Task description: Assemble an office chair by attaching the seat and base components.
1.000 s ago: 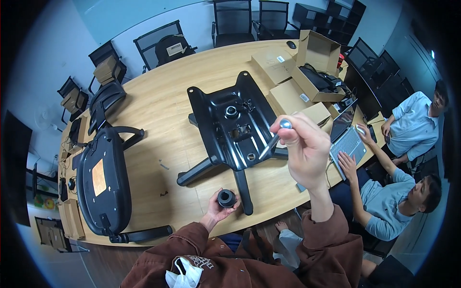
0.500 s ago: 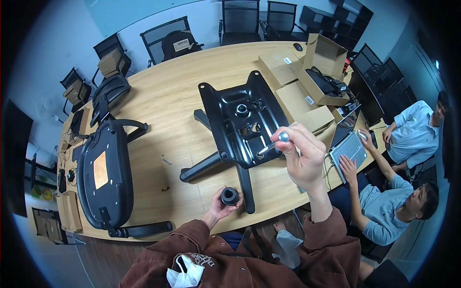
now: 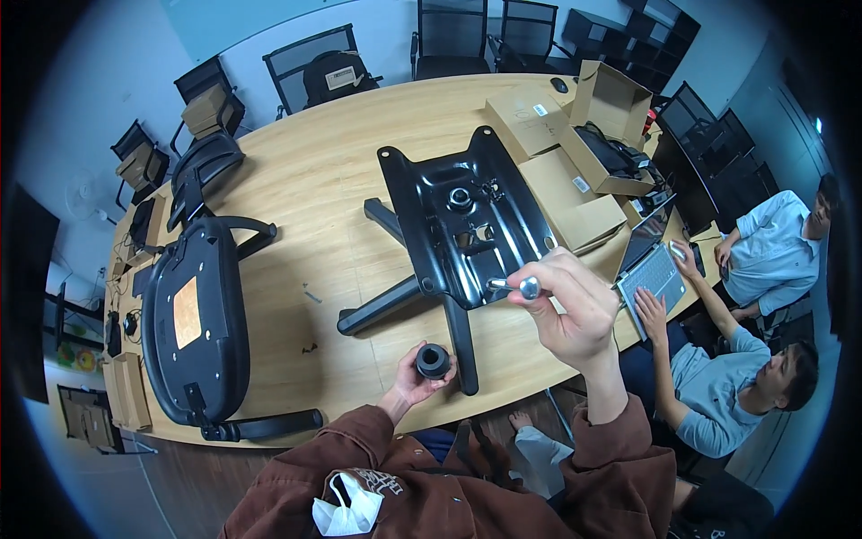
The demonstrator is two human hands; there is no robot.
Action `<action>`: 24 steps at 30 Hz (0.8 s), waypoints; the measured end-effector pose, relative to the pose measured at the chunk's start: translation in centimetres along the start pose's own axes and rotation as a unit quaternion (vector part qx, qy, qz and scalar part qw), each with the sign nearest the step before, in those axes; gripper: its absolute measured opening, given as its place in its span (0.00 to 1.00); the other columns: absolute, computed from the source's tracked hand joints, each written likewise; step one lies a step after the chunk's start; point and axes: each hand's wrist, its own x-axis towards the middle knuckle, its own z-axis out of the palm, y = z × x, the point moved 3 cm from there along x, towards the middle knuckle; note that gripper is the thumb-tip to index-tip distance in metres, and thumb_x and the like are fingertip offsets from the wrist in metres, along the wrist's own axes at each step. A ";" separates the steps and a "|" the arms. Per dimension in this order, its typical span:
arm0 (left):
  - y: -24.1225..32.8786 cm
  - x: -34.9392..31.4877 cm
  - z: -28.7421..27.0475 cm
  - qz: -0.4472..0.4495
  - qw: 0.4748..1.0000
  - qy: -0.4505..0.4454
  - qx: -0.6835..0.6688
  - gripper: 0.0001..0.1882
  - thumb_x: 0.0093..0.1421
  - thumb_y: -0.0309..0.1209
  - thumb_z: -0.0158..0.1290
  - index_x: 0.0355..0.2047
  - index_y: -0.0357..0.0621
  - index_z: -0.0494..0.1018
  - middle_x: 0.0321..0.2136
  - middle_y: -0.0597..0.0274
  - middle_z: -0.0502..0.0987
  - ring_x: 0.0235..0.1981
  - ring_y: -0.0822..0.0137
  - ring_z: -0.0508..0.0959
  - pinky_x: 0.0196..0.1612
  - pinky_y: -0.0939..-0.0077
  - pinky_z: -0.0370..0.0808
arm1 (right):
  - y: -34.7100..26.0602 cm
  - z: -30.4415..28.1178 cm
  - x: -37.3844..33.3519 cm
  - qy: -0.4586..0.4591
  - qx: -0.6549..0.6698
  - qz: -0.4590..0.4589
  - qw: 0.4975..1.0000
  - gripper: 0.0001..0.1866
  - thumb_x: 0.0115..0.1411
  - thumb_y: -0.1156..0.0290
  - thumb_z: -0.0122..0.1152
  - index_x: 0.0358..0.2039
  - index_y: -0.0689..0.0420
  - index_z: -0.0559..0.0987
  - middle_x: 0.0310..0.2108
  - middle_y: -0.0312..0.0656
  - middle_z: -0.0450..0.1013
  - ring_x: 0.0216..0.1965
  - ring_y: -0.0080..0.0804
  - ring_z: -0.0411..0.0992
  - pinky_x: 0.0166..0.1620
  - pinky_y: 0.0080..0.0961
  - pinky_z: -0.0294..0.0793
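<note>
My left hand [image 3: 416, 379] is closed around a black round part with a hole in its middle [image 3: 433, 361], near the table's front edge. Raised over the near right corner of a glossy black chair mounting plate [image 3: 429, 211], my right hand [image 3: 575, 314] pinches a short metal rod with a shiny rounded end [image 3: 528, 287] between thumb and fingers. The rod lies nearly level; whether it touches the plate I cannot tell. Beneath the plate, black chair base legs [image 3: 382, 304] spread over the table. A black chair seat [image 3: 199, 323] with attached armrests stands at the left, its underside showing.
Cardboard boxes [image 3: 575, 211] line the plate's right side, one open with black parts inside. Two people sit at the right, one with hands at a laptop [image 3: 654, 283]. Small dark bits [image 3: 310, 349] lie on the wooden table [image 3: 296, 216]. Mesh chairs stand behind it.
The mounting plate has turned slightly and sits a little to the right. My right hand has shifted slightly down and right, and the rod has tilted closer to level.
</note>
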 end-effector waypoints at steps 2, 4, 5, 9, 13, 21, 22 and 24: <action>-0.1 0.0 0.1 -0.005 1.000 -0.023 -0.002 0.29 0.64 0.54 0.46 0.46 0.37 0.71 0.41 0.42 0.74 0.33 0.51 0.71 0.21 0.75 0.66 | -0.2 0.0 0.0 -0.001 -0.004 -0.004 1.000 0.11 0.49 0.78 0.71 0.32 0.63 0.79 0.24 0.40 0.72 0.23 0.34 0.70 0.26 0.26 0.68; 0.0 0.1 0.0 -0.002 1.000 -0.011 -0.003 0.29 0.64 0.54 0.46 0.46 0.37 0.71 0.41 0.41 0.74 0.33 0.51 0.71 0.21 0.75 0.66 | -0.3 0.1 0.0 -0.002 -0.006 -0.009 1.000 0.10 0.49 0.78 0.71 0.32 0.63 0.79 0.24 0.40 0.72 0.23 0.34 0.70 0.26 0.26 0.68; -0.1 0.1 0.0 -0.002 1.000 -0.013 -0.005 0.29 0.64 0.54 0.46 0.46 0.37 0.71 0.41 0.41 0.74 0.33 0.51 0.71 0.21 0.75 0.66 | -0.2 0.3 0.0 -0.008 -0.020 0.000 1.000 0.09 0.50 0.78 0.70 0.31 0.62 0.79 0.24 0.40 0.72 0.23 0.34 0.69 0.26 0.26 0.68; 0.1 0.1 0.2 -0.002 1.000 -0.006 0.003 0.28 0.64 0.54 0.46 0.45 0.37 0.71 0.41 0.41 0.75 0.33 0.51 0.71 0.22 0.75 0.66 | 0.9 1.2 -0.3 -0.048 -0.034 0.087 0.994 0.06 0.52 0.79 0.68 0.29 0.62 0.78 0.24 0.41 0.72 0.24 0.37 0.70 0.27 0.26 0.68; 0.1 0.0 1.1 -0.001 1.000 -0.012 -0.003 0.28 0.66 0.53 0.44 0.44 0.37 0.72 0.40 0.41 0.74 0.32 0.51 0.72 0.22 0.74 0.67 | 2.1 2.1 -0.7 -0.060 -0.040 0.085 0.994 0.06 0.51 0.78 0.68 0.28 0.61 0.78 0.25 0.41 0.71 0.28 0.38 0.71 0.32 0.29 0.70; 0.3 0.4 3.5 0.005 1.000 -0.018 0.012 0.27 0.67 0.52 0.42 0.45 0.38 0.71 0.41 0.43 0.74 0.31 0.51 0.73 0.22 0.74 0.69 | 2.4 2.2 -1.9 -0.100 -0.178 0.089 0.975 0.08 0.49 0.71 0.70 0.31 0.55 0.82 0.28 0.34 0.70 0.36 0.31 0.68 0.40 0.31 0.61; 0.3 0.5 3.9 0.006 1.000 -0.024 0.013 0.27 0.67 0.52 0.42 0.46 0.38 0.71 0.41 0.43 0.74 0.30 0.52 0.73 0.21 0.74 0.70 | 2.3 2.3 -2.0 -0.100 -0.179 0.090 0.975 0.08 0.49 0.71 0.70 0.31 0.55 0.82 0.28 0.34 0.70 0.36 0.31 0.68 0.40 0.31 0.61; 0.3 0.4 4.4 0.007 0.999 -0.030 0.014 0.27 0.67 0.52 0.42 0.47 0.39 0.71 0.41 0.44 0.74 0.30 0.52 0.73 0.21 0.75 0.70 | 2.3 2.6 -2.3 -0.091 -0.183 0.081 0.975 0.10 0.49 0.69 0.71 0.33 0.55 0.83 0.29 0.34 0.70 0.36 0.31 0.68 0.41 0.31 0.61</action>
